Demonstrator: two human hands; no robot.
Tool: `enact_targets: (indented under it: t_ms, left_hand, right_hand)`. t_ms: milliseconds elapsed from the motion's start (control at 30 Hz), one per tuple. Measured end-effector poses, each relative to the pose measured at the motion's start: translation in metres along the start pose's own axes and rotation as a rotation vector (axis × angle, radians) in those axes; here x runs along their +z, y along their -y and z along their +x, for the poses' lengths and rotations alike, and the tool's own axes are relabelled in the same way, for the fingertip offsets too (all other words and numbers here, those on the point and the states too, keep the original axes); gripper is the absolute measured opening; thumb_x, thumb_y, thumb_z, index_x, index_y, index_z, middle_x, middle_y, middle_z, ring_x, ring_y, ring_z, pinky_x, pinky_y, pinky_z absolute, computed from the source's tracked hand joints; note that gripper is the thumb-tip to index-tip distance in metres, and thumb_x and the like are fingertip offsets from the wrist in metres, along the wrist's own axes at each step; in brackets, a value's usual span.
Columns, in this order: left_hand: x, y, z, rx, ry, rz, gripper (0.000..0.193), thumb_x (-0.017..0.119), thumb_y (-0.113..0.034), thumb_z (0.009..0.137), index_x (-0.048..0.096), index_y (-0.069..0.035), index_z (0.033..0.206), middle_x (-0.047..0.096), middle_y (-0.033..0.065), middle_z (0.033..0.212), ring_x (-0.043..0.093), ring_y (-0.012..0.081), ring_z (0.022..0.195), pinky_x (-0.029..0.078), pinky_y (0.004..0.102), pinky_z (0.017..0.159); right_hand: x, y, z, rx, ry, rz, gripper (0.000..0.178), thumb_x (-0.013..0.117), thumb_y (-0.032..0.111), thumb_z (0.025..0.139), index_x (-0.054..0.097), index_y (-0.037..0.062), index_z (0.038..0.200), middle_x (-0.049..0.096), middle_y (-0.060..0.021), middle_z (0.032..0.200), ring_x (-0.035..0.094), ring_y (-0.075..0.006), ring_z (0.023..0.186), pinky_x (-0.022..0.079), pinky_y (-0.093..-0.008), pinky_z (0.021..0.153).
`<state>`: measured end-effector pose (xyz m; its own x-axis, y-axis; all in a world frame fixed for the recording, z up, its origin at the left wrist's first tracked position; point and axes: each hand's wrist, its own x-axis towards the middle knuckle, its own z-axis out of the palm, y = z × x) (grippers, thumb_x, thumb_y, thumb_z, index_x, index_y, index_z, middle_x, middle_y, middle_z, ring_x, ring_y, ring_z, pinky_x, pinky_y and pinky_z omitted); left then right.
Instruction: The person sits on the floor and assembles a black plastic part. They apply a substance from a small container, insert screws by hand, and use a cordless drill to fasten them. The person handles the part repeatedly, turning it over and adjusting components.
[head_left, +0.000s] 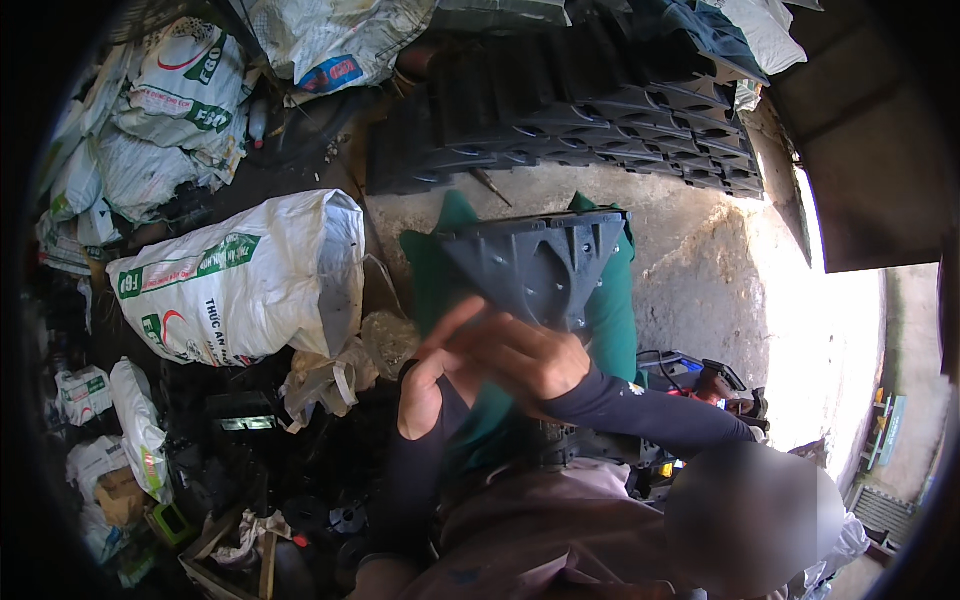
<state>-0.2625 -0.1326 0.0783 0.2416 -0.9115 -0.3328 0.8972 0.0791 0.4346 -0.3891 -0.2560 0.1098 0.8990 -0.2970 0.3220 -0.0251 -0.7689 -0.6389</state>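
Observation:
My left hand [424, 388] and my right hand [538, 357] meet and overlap above my lap. Motion smears the fingers of both. One blurred finger of the left hand points forward; the right hand lies across it with bent knuckles. Whether anything is held between them is hidden. Just beyond the hands, a black moulded plastic panel [555, 262] with ribs and hollows rests across my knees, its narrower end toward me. Green cloth [612, 335] covers my legs beneath it. Dark sleeves reach down to both wrists.
Stacked black plastic panels [560, 100] line the far side. A rod-like tool [490, 187] lies before them. At left are an open-mouthed white woven sack [250, 275], clear plastic bags [330, 380] and more sacks [185, 85]. Tools [715, 385] sit at my right.

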Motion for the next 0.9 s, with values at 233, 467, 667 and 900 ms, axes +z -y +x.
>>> enact_targets:
  t_ms: [233, 467, 667, 900]
  left_hand:
    - [-0.001, 0.013, 0.005, 0.118, 0.104, 0.01, 0.054, 0.033, -0.004, 0.082, 0.042, 0.0, 0.135, 0.048, 0.0217, 0.137, 0.043, 0.0338, 0.13, 0.033, 0.0436, 0.112]
    - [0.012, 0.04, -0.011, 0.286, -0.053, 0.06, 0.046, 0.031, -0.007, 0.087, 0.044, 0.0, 0.13, 0.047, 0.0221, 0.137, 0.044, 0.0336, 0.13, 0.032, 0.0428, 0.111]
    - [0.008, 0.049, -0.01, 0.498, -0.046, 0.348, 0.041, 0.041, -0.022, 0.098, 0.042, 0.002, 0.131, 0.047, 0.0212, 0.136, 0.048, 0.0299, 0.126, 0.036, 0.0397, 0.108]
    - [-0.022, 0.032, 0.015, 0.328, -0.28, 0.606, 0.037, 0.043, -0.019, 0.101, 0.042, -0.001, 0.133, 0.06, 0.0131, 0.112, 0.064, 0.0195, 0.087, 0.05, 0.0303, 0.077]
  right_hand:
    - [0.012, -0.004, -0.004, -0.093, -0.085, -0.047, 0.033, 0.065, -0.001, 0.067, 0.068, 0.0003, 0.1, 0.064, -0.0117, 0.095, 0.067, -0.0265, 0.076, 0.055, -0.0326, 0.057]
    - [0.011, 0.001, -0.009, -0.03, -0.065, 0.051, 0.038, 0.07, 0.001, 0.062, 0.067, -0.0006, 0.1, 0.064, -0.0144, 0.094, 0.067, -0.0298, 0.076, 0.056, -0.0355, 0.06]
    - [0.011, 0.001, -0.011, -0.041, -0.002, 0.05, 0.038, 0.072, 0.003, 0.063, 0.066, -0.0007, 0.1, 0.064, -0.0151, 0.094, 0.066, -0.0303, 0.073, 0.055, -0.0374, 0.059]
    - [0.009, -0.044, 0.016, -0.038, -0.069, -0.167, 0.015, 0.068, 0.006, 0.068, 0.063, 0.0061, 0.082, 0.057, -0.0101, 0.077, 0.059, -0.0271, 0.063, 0.046, -0.0389, 0.051]
